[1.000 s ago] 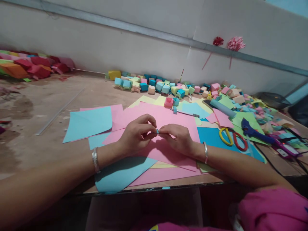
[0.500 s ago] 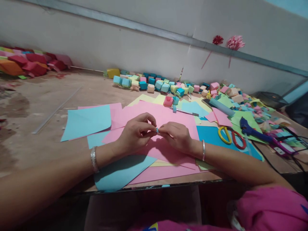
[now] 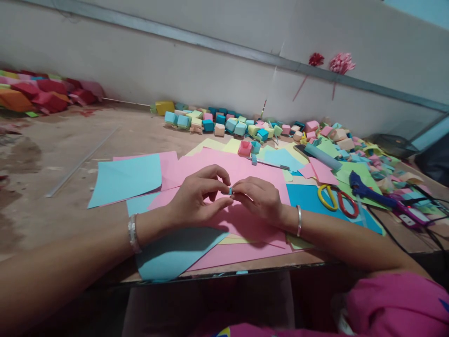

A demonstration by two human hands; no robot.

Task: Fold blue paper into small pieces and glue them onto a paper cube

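The right hand (image 3: pixel 261 199) pinches a small blue piece (image 3: pixel 230 191) at its fingertips; the piece protrudes from the left side of this grip. The left hand (image 3: pixel 196 199) has its grip parted, index fingertip at the piece; contact cannot be confirmed. Both hands are above pink paper (image 3: pixel 210 157) on the table (image 3: pixel 129 135).

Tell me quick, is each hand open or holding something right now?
Left hand: loosely open beside a small blue piece; whether it touches is unclear.
Right hand: closed, pinching that small blue piece.
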